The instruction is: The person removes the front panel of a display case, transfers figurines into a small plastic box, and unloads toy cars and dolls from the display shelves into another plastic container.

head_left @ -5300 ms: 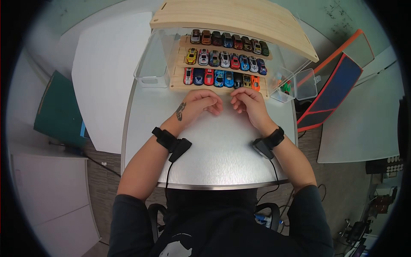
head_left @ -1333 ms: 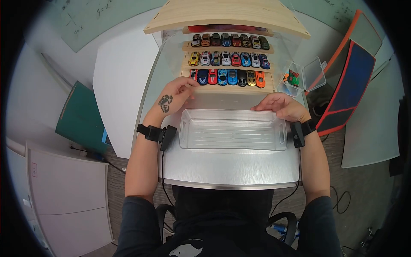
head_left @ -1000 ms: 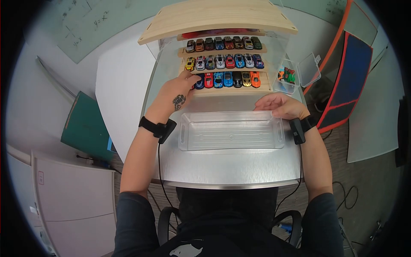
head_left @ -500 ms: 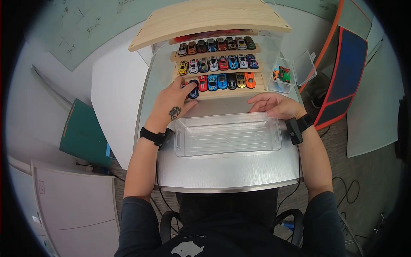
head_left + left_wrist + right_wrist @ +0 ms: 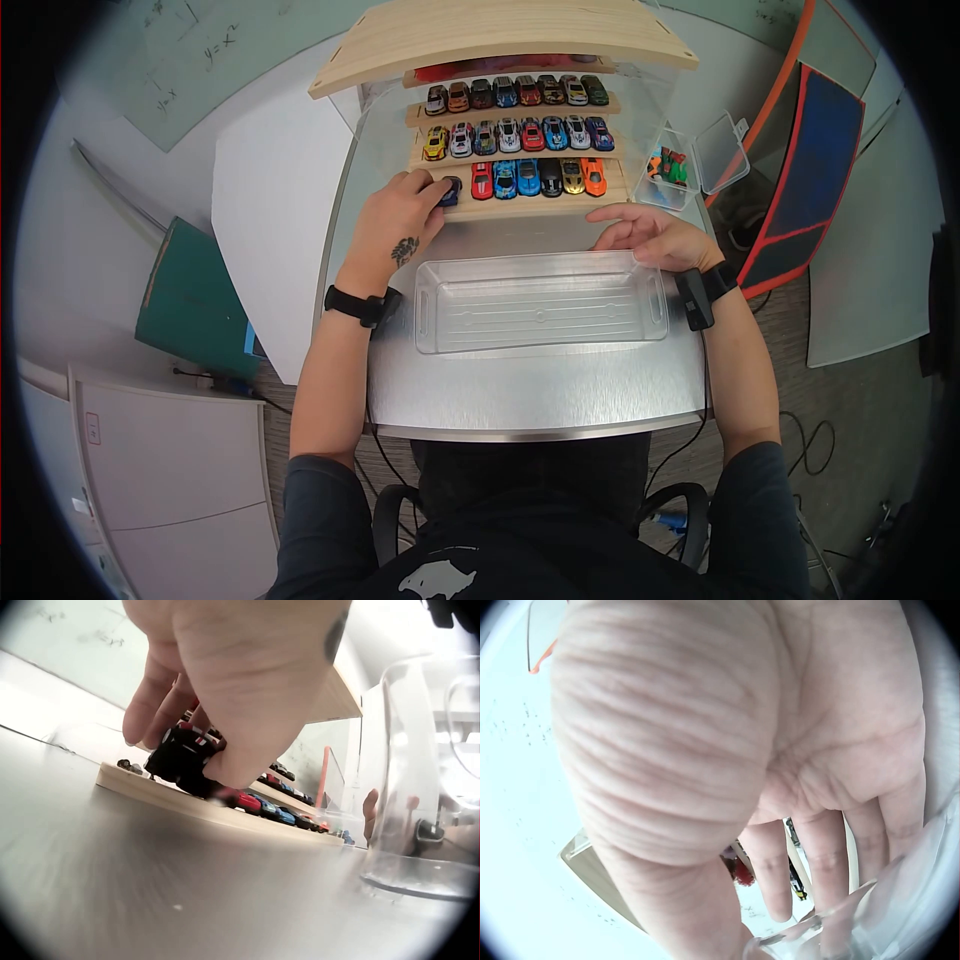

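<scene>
At the left end of the lowest wooden shelf (image 5: pixel 520 206), my left hand (image 5: pixel 398 222) pinches a dark blue toy car (image 5: pixel 451 191). The left wrist view shows the left hand (image 5: pixel 240 682) with the dark car (image 5: pixel 181 759) tilted up between thumb and fingers; red and white parts show behind it, and whether they belong to a second car I cannot tell. My right hand (image 5: pixel 662 240) rests at the back right corner of a clear plastic tray (image 5: pixel 540 318), thumb by the rim. In the right wrist view, the right hand (image 5: pixel 735 742) has extended fingers beside the clear rim.
Six cars, led by a red one (image 5: pixel 482 180), stand on the lowest shelf; two fuller rows stand behind, under a wooden top board (image 5: pixel 500 35). Right of the shelves sits an open clear box (image 5: pixel 668 190) with small colourful pieces. The metal table's front edge (image 5: pixel 540 435) is near.
The clear tray has come to the front of the shelves since the oldest frame. My left hand reached the lowest shelf's left end and took hold of the dark blue car, now tilted out of its row.
</scene>
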